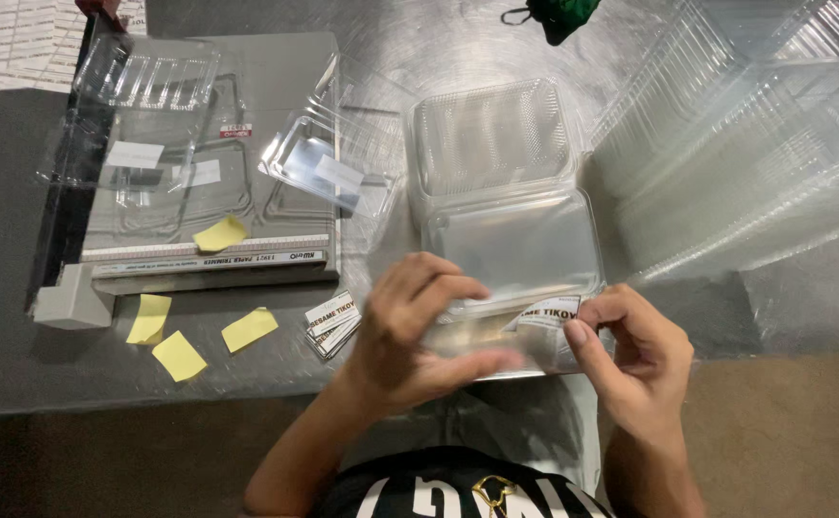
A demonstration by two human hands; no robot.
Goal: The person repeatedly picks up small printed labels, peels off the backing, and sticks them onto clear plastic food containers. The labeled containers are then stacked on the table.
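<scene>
My left hand (410,336) and my right hand (630,355) are together at the table's near edge, both pinching a small white printed label (546,317). The label hangs just in front of an open clear plastic clamshell container (515,240), whose ridged lid (491,134) lies folded back. My left fingers curl over the label's left side; my right thumb and forefinger grip its right end. A small stack of the same labels (333,324) lies left of my left hand.
A grey paper trimmer (199,259) sits at the left with clear lids (146,77) on it. Yellow paper slips (178,355) lie in front of it. A tall stack of clear containers (765,153) fills the right. A dark green cloth (559,14) lies at the far edge.
</scene>
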